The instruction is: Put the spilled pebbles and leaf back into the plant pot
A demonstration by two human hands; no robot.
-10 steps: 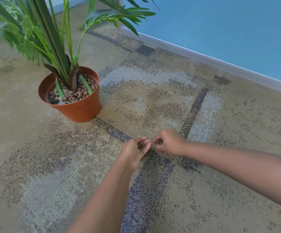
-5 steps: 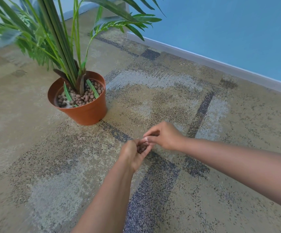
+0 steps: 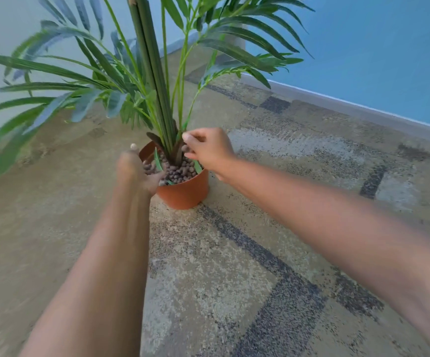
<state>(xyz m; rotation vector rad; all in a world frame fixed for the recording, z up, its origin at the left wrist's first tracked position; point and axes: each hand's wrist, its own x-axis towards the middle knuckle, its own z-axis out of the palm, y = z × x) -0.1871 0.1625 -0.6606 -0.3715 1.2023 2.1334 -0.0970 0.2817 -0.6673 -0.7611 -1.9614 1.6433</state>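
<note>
Your left hand (image 3: pixel 138 171) is at the left rim of the plant pot (image 3: pixel 183 191), cupped with the palm turned up, and some brown pebbles (image 3: pixel 150 168) lie in it; the hand is blurred, so I cannot say how many. Tip this hand slowly toward the middle of the pot, with its edge kept over the rim, so that the pebbles roll inside and not onto the carpet (image 3: pixel 234 279). More pebbles already fill the pot around the plant stems (image 3: pixel 167 140). A loose green leaf (image 3: pixel 157 161) stands among them just beside your palm, and it seems to be already in place.

Your right hand (image 3: pixel 208 148) is over the right side of the pot, close to the stems, with thumb and fingers pinched on one pebble (image 3: pixel 185 148). Lower it nearer to the surface before you let go, because a pebble dropped from high may bounce out. Try not to push the stems while you do this.
</note>
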